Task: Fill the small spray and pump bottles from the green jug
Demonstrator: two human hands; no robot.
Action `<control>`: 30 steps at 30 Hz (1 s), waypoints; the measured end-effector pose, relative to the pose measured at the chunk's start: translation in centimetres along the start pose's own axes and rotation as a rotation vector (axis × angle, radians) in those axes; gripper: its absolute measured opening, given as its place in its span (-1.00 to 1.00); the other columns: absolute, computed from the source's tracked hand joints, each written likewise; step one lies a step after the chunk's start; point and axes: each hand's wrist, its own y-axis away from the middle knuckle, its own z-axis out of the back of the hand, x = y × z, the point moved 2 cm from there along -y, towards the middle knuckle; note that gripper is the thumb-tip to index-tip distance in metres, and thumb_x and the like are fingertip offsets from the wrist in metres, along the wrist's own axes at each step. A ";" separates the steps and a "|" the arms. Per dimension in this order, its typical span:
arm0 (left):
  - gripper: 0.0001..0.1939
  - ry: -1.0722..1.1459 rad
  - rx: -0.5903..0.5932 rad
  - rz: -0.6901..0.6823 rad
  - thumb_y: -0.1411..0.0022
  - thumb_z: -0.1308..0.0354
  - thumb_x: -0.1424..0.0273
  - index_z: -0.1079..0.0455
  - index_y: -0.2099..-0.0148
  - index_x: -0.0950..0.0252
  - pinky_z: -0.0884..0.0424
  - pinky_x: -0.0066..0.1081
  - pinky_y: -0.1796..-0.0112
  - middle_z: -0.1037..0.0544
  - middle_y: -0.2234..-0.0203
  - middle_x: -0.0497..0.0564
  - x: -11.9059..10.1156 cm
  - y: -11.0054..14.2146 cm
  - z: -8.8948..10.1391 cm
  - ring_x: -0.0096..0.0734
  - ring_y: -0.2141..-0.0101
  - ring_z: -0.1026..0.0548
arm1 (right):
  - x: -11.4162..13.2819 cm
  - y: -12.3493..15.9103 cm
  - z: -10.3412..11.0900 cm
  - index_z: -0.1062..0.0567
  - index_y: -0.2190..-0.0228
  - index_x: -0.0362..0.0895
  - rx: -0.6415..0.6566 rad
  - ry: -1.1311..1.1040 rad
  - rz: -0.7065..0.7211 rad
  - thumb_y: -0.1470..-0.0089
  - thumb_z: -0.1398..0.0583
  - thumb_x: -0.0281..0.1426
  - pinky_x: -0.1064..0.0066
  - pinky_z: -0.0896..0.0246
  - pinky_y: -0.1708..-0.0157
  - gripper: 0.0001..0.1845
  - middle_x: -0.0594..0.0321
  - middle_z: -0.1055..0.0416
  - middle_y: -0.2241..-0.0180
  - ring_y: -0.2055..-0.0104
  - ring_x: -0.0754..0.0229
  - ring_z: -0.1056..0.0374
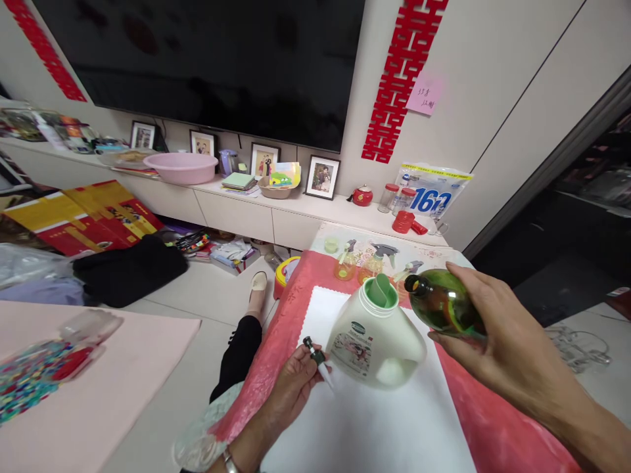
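The green bottle (446, 307) is at the right of the counter (493, 420), held up and tipped nearly flat, its dark mouth pointing left, just beside the opening of the white jug (357, 341); of the two hands, the right hand (507, 322) is wrapped around the bottle's body, while the left hand (296, 374) pinches a small black-and-white nozzle (317, 357) between thumb and fingers, near the jug's left side; the jug stands upright, uncapped, a green pouring lip inside its neck.

Beneath the jug lies a white sheet (394, 433), spread over a red cloth (300, 276); beyond the jug, towards the far edge, stand amber spray bottles (345, 268), with a pale green cup (330, 245) to their left.

Farther off, a long cabinet (236, 213) carries a red pot (362, 196), lidded jars (387, 199), picture frames (323, 177) and a pink basin (182, 169); a television (221, 59) hangs above; at near left, colourful beads (29, 378) cover part of a pink surface (142, 368).
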 end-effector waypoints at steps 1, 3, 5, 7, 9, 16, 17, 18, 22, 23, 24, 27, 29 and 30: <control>-0.56 0.000 0.001 0.001 -0.06 -0.52 0.25 -0.49 0.07 0.26 -0.51 -0.39 0.23 -0.64 0.22 0.03 0.0 0.0 0.0 -0.35 0.29 -0.62 | 0.0 -0.2 0.0 -0.17 -0.32 -0.12 0.004 0.019 0.021 -0.33 -0.10 -0.13 0.04 -0.31 -0.04 -0.36 0.02 -0.22 -0.19 -0.16 -0.09 -0.26; -0.57 0.005 0.005 0.001 -0.08 -0.51 0.25 -0.49 0.06 0.26 -0.51 -0.37 0.22 -0.64 0.22 0.04 -0.1 0.1 -0.1 -0.34 0.28 -0.62 | 0.0 -0.5 0.1 -0.15 -0.33 -0.14 0.013 0.066 0.057 -0.32 -0.08 -0.17 0.02 -0.32 -0.04 -0.35 -0.01 -0.21 -0.19 -0.15 -0.11 -0.25; -0.57 0.012 0.007 0.001 -0.08 -0.51 0.26 -0.49 0.05 0.26 -0.51 -0.36 0.21 -0.64 0.22 0.04 -0.2 0.2 -0.2 -0.33 0.28 -0.62 | 0.0 -0.9 0.2 -0.12 -0.35 -0.15 0.032 0.116 0.086 -0.32 -0.09 -0.19 0.01 -0.32 -0.06 -0.33 -0.02 -0.20 -0.21 -0.15 -0.13 -0.25; -0.58 0.014 0.002 0.001 -0.08 -0.50 0.27 -0.49 0.06 0.27 -0.51 -0.36 0.21 -0.64 0.23 0.05 -0.2 0.2 -0.3 -0.32 0.28 -0.62 | 0.2 -1.3 0.2 -0.10 -0.36 -0.16 0.050 0.160 0.120 -0.32 -0.09 -0.24 0.00 -0.33 -0.05 -0.33 -0.05 -0.18 -0.21 -0.15 -0.14 -0.24; -0.58 0.009 -0.003 0.000 -0.08 -0.51 0.27 -0.49 0.06 0.27 -0.50 -0.37 0.21 -0.64 0.23 0.05 -0.2 0.2 -0.3 -0.33 0.28 -0.62 | 0.4 -1.7 0.3 -0.09 -0.36 -0.19 0.047 0.195 0.157 -0.32 -0.08 -0.28 -0.01 -0.35 0.00 -0.34 -0.08 -0.19 -0.20 -0.15 -0.16 -0.23; -0.56 0.009 -0.018 -0.005 -0.04 -0.53 0.26 -0.50 0.08 0.28 -0.49 -0.38 0.24 -0.62 0.24 0.05 -0.2 0.2 -0.4 -0.34 0.29 -0.61 | 0.4 -2.9 0.6 -0.11 -0.34 -0.21 0.066 0.261 0.232 -0.26 -0.07 -0.36 -0.01 -0.32 0.00 -0.34 -0.12 -0.19 -0.16 -0.14 -0.19 -0.23; -0.56 0.008 -0.021 -0.007 -0.04 -0.53 0.26 -0.50 0.08 0.28 -0.49 -0.38 0.24 -0.62 0.24 0.05 -0.2 0.2 -0.4 -0.34 0.29 -0.60 | 0.3 -3.0 0.6 -0.12 -0.33 -0.21 0.066 0.266 0.240 -0.25 -0.08 -0.36 -0.01 -0.31 -0.01 -0.34 -0.12 -0.19 -0.17 -0.14 -0.19 -0.23; -0.57 0.008 -0.022 -0.007 -0.05 -0.53 0.26 -0.50 0.09 0.28 -0.49 -0.38 0.23 -0.62 0.23 0.05 -0.2 0.2 -0.4 -0.34 0.29 -0.60 | 0.2 -3.1 0.6 -0.13 -0.32 -0.21 0.068 0.276 0.246 -0.25 -0.08 -0.36 -0.01 -0.30 -0.02 -0.35 -0.12 -0.18 -0.17 -0.15 -0.19 -0.23; -0.58 0.019 -0.011 -0.003 -0.04 -0.53 0.26 -0.52 0.09 0.27 -0.49 -0.39 0.23 -0.63 0.24 0.05 -0.2 0.2 -0.4 -0.35 0.29 -0.61 | -0.1 -3.4 0.5 -0.16 -0.31 -0.20 0.086 0.329 0.268 -0.22 -0.08 -0.37 -0.03 -0.30 0.01 -0.35 -0.14 -0.17 -0.19 -0.14 -0.22 -0.24; -0.58 0.021 -0.009 -0.001 -0.03 -0.53 0.26 -0.52 0.09 0.27 -0.49 -0.38 0.23 -0.63 0.24 0.05 -0.2 0.2 -0.4 -0.34 0.29 -0.61 | 0.0 -3.5 0.6 -0.17 -0.31 -0.19 0.083 0.342 0.275 -0.20 -0.08 -0.38 -0.03 -0.30 0.02 -0.34 -0.13 -0.18 -0.18 -0.13 -0.23 -0.24; -0.57 0.019 -0.008 0.000 -0.03 -0.53 0.26 -0.52 0.10 0.27 -0.49 -0.38 0.23 -0.62 0.24 0.05 -0.2 0.2 -0.4 -0.34 0.29 -0.61 | 0.1 -3.6 0.6 -0.16 -0.31 -0.18 0.077 0.354 0.284 -0.18 -0.08 -0.40 -0.04 -0.30 0.02 -0.33 -0.12 -0.19 -0.18 -0.13 -0.23 -0.24; -0.57 0.010 -0.012 -0.002 -0.04 -0.53 0.25 -0.51 0.09 0.27 -0.49 -0.35 0.22 -0.62 0.23 0.05 -0.1 0.2 -0.3 -0.32 0.28 -0.60 | 0.6 -3.9 0.9 -0.15 -0.30 -0.19 0.063 0.398 0.304 -0.18 -0.07 -0.44 -0.06 -0.29 0.01 -0.34 -0.13 -0.20 -0.17 -0.15 -0.25 -0.23; -0.57 0.008 -0.013 -0.002 -0.04 -0.53 0.25 -0.52 0.09 0.27 -0.49 -0.34 0.21 -0.62 0.23 0.05 -0.2 0.2 -0.4 -0.31 0.28 -0.60 | 0.9 -4.1 1.0 -0.16 -0.28 -0.19 0.066 0.429 0.306 -0.19 -0.05 -0.45 -0.07 -0.27 0.00 -0.37 -0.15 -0.19 -0.18 -0.16 -0.26 -0.22; -0.57 0.009 -0.014 -0.002 -0.04 -0.53 0.25 -0.52 0.09 0.27 -0.49 -0.34 0.21 -0.62 0.23 0.04 -0.2 0.2 -0.4 -0.31 0.28 -0.60 | 1.0 -4.2 1.1 -0.17 -0.28 -0.19 0.072 0.444 0.305 -0.20 -0.05 -0.45 -0.08 -0.26 0.00 -0.38 -0.15 -0.19 -0.18 -0.17 -0.27 -0.21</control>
